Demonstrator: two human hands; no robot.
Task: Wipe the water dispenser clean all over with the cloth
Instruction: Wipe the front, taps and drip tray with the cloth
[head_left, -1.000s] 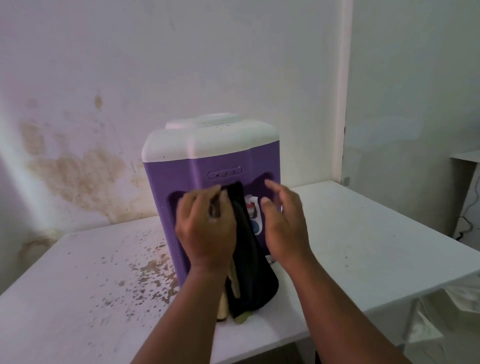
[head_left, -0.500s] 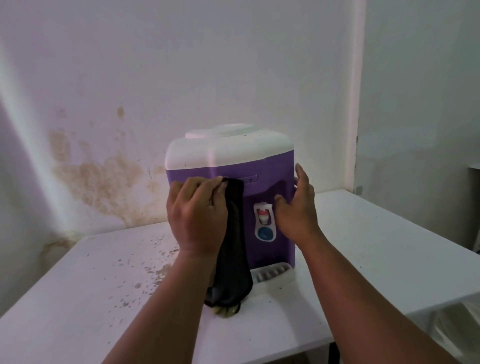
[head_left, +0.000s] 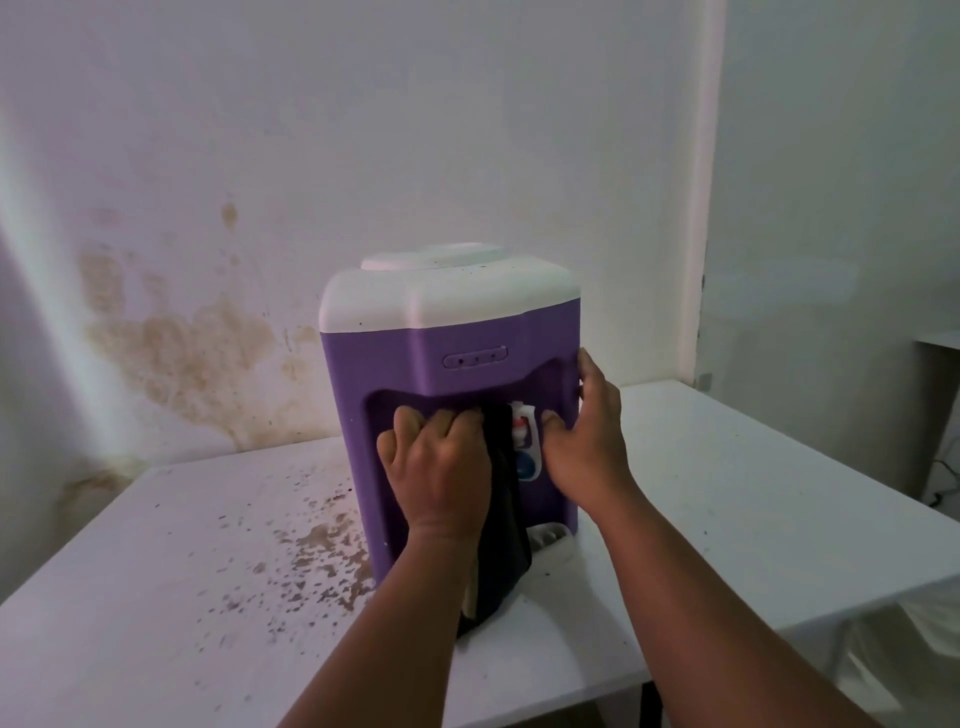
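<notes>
water dispenser (head_left: 441, 332), purple with a white top, is standing upright on the white table (head_left: 753, 493) near the stained wall (head_left: 182, 338). the left hand (head_left: 441, 467) is gripping the dark cloth (head_left: 501, 530) with curled fingers, pressing it into the front recess beside the taps (head_left: 524, 441). the right hand (head_left: 587, 441), fingers relaxed, is bracing the dispenser's right front edge.
</notes>
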